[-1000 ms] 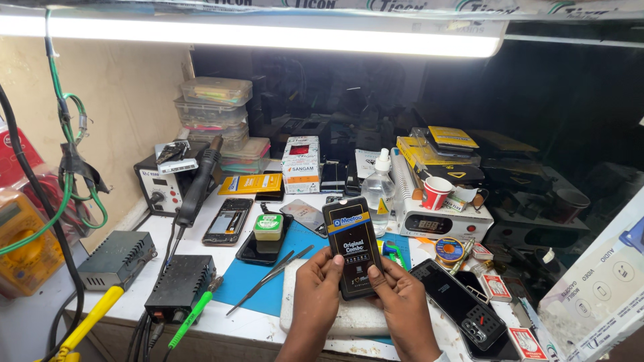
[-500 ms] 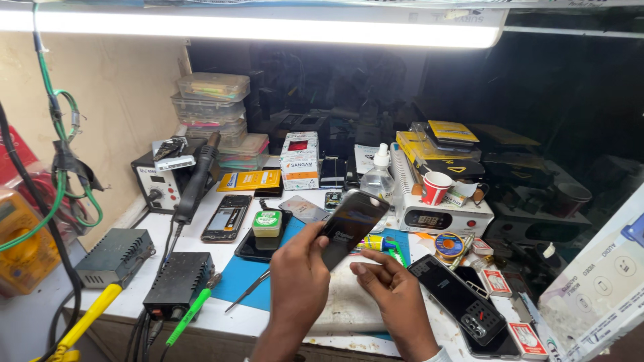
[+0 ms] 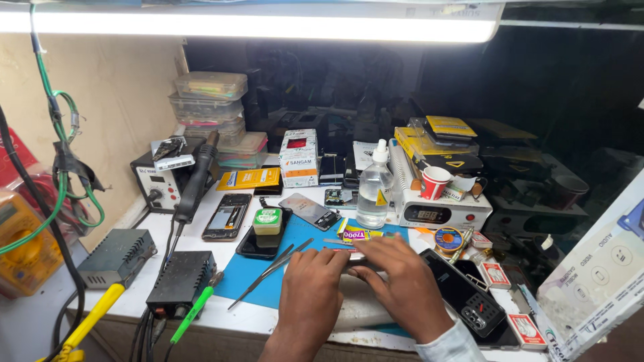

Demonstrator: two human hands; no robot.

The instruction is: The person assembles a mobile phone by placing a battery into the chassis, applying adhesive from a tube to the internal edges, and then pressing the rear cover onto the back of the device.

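Lowered since half a second ago: dark phone (image 3: 355, 257), then held tilted above the bench, now flat on the white pad (image 3: 355, 305), almost hidden under both palms. Long axis hard to tell, seemingly left to right. Left hand (image 3: 310, 289) and right hand (image 3: 400, 285) pressed flat, fingers together, fingertips meeting. Two tweezers (image 3: 272, 270) just left of the left hand; one clear bottle (image 3: 373, 190) beyond the fingertips.

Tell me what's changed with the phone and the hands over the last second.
Both hands, left and right, came down from holding the dark phone up at an angle. It is now pressed flat against the work pad, almost hidden beneath them. The tweezers, clear bottle and other phones on the bench stayed put.
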